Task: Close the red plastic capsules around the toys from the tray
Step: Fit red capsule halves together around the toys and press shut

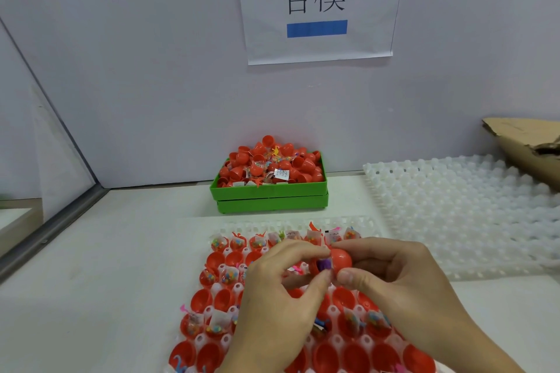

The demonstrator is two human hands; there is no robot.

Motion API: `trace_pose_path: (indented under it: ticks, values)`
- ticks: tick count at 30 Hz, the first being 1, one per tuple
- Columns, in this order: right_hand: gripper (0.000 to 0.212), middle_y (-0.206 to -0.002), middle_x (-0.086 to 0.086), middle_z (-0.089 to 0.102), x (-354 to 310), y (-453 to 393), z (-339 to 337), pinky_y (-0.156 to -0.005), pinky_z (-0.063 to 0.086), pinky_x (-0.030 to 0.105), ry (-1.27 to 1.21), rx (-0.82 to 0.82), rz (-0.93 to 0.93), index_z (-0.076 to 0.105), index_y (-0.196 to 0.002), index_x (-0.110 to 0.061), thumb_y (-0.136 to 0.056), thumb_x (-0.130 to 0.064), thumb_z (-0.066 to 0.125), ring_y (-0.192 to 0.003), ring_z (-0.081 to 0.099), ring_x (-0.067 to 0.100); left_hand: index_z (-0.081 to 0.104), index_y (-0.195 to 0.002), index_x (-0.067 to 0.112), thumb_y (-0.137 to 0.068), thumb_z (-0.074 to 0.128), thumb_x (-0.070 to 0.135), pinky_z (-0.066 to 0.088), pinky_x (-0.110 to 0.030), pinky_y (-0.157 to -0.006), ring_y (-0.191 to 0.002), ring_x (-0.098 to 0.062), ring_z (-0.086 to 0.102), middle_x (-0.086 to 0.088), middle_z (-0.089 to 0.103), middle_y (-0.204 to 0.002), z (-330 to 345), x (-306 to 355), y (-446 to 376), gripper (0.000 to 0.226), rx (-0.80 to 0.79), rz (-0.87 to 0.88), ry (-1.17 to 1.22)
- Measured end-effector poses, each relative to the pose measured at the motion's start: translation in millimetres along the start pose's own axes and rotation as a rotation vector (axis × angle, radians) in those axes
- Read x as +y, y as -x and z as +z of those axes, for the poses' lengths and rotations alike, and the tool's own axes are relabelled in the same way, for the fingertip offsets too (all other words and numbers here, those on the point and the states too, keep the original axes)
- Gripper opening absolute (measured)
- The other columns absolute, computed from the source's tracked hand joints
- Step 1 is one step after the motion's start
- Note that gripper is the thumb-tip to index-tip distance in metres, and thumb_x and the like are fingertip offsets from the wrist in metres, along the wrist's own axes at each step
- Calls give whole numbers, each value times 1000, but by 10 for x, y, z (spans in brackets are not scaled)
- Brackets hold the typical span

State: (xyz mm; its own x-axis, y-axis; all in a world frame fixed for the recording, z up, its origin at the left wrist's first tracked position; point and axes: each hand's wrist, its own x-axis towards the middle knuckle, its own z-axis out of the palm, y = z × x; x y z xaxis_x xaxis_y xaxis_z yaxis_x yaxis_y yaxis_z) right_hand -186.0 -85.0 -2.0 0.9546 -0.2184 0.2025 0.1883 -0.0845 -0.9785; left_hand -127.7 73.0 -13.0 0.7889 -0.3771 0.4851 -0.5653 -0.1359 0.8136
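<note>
A white dimpled tray (pixel 303 222) lies in front of me, its cells holding red capsule halves (pixel 201 300) and small bagged toys (pixel 218 243). Above the tray both hands meet at one red capsule (pixel 341 260). My right hand (pixel 403 291) pinches the rounded red half between thumb and fingers. My left hand (pixel 272 297) pinches the other half, where a purple toy (pixel 323 264) shows in the gap between the two halves. My hands hide the middle cells of the tray.
A green bin (pixel 269 192) heaped with closed red capsules and toy bags stands at the back against the wall. A second white dimpled tray (pixel 460 206) lies to the right, with torn cardboard (pixel 524 142) beyond it. A paper sign (pixel 318 3) hangs on the wall.
</note>
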Motion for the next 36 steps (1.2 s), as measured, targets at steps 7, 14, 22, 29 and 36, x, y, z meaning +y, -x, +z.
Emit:
trace_pose_path:
  ticks: [7, 14, 22, 29, 36]
  values:
    - [42, -82, 1, 78, -5, 9, 40, -73, 59, 22, 98, -8, -25, 80, -89, -33, -72, 6, 81, -77, 75, 15, 68, -91, 39, -76, 79, -4, 56, -13, -67, -91, 0, 68, 17, 70, -90, 52, 4, 15, 47, 67, -34, -60]
    - [46, -82, 0, 78, 12, 0, 27, -74, 59, 23, 75, 0, -28, 78, -92, -40, -73, 3, 80, -79, 75, 16, 77, -86, 31, -76, 78, -6, 58, -17, -69, -94, 1, 68, 17, 71, -93, 68, -1, 32, 38, 83, 7, -68]
    - [44, -83, 2, 78, 42, -13, 25, -74, 59, 24, 38, 20, -28, 78, -92, -37, -70, 1, 82, -80, 76, 19, 71, -104, 36, -80, 74, -4, 59, -18, -71, -96, -1, 68, 16, 70, -95, 68, 0, 43, 47, 96, 44, -44]
    - [43, -82, 4, 78, 44, -12, 29, -73, 59, 25, 41, 37, -31, 79, -91, -34, -69, 3, 83, -78, 76, 21, 74, -101, 26, -81, 71, -1, 58, -17, -71, -98, -4, 65, 19, 65, -99, 34, 13, 18, 33, 16, 108, -80]
    - [43, -81, 3, 78, -2, -5, 21, -75, 60, 29, 52, 63, -32, 79, -91, -35, -71, 3, 81, -78, 76, 20, 67, -116, 33, -77, 73, 3, 58, -20, -78, -103, -3, 67, 18, 66, -105, 32, 4, 40, 50, -7, 46, -1]
